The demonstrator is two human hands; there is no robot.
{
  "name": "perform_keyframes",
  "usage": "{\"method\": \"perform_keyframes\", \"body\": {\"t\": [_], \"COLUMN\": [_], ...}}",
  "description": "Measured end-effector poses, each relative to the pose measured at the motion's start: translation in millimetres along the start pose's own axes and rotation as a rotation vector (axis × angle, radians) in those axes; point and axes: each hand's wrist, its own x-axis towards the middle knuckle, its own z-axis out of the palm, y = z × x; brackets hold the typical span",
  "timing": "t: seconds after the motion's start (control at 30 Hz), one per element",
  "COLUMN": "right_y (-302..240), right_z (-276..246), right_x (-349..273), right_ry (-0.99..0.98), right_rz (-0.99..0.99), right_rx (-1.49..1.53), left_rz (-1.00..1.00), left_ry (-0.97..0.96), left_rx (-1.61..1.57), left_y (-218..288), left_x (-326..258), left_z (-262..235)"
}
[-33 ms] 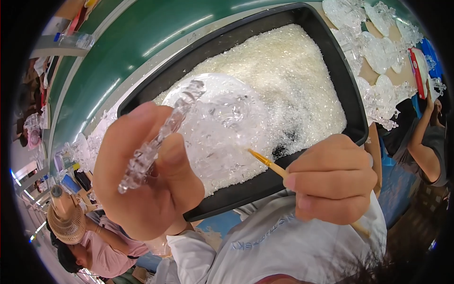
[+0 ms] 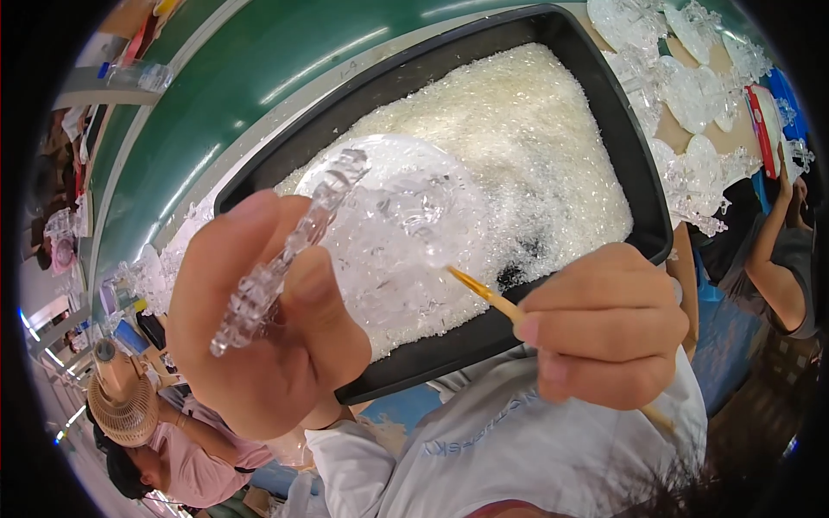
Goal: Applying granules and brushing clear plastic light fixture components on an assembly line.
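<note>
Head view: left hand (image 2: 289,367) pinching a knobbly clear strip (image 2: 318,216) between thumb and fingers, tilted, above black tray (image 2: 414,376) of glittery clear granules (image 2: 527,112). Round clear disc (image 2: 397,259) behind it, over granules; can't tell if joined. Right hand (image 2: 609,328), fingers curled tight, grips thin brush (image 2: 484,293), tip at disc, contact unclear. More clear pieces (image 2: 695,95) beyond tray, right side.

A loose white shirt (image 2: 553,457) with soft creases covers the torso, a curved line of grey-blue lettering (image 2: 479,427) across its chest. The left sleeve (image 2: 345,457), also white, is wide and wrinkled; a thin dark line crosses the wrist there, too small to identify. Left hand (image 2: 289,371) and right hand (image 2: 609,328) are bare, with short rounded nails.
</note>
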Motion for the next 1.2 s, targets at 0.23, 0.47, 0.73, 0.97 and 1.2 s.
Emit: {"method": "perform_keyframes", "body": {"t": [0.23, 0.47, 0.73, 0.97, 1.2], "right_y": [-3, 0, 0, 0, 0], "right_z": [0, 4, 3, 7, 8], "right_x": [1, 0, 0, 1, -1], "right_ry": [-0.02, -0.003, 0.035, 0.038, 0.068], "right_rz": [0.061, 0.034, 0.047, 0.055, 0.102], "right_rx": [0.042, 0.028, 0.005, 0.054, 0.063], "left_rz": [0.079, 0.158, 0.147, 0.126, 0.087], "left_ry": [-0.034, -0.013, -0.049, -0.007, 0.103], "left_rx": [0.071, 0.066, 0.014, -0.006, 0.013], "left_y": [-2, -5, -2, -1, 4], "left_x": [-3, -4, -5, -9, -10], "left_z": [-5, -3, -4, -4, 7]}}
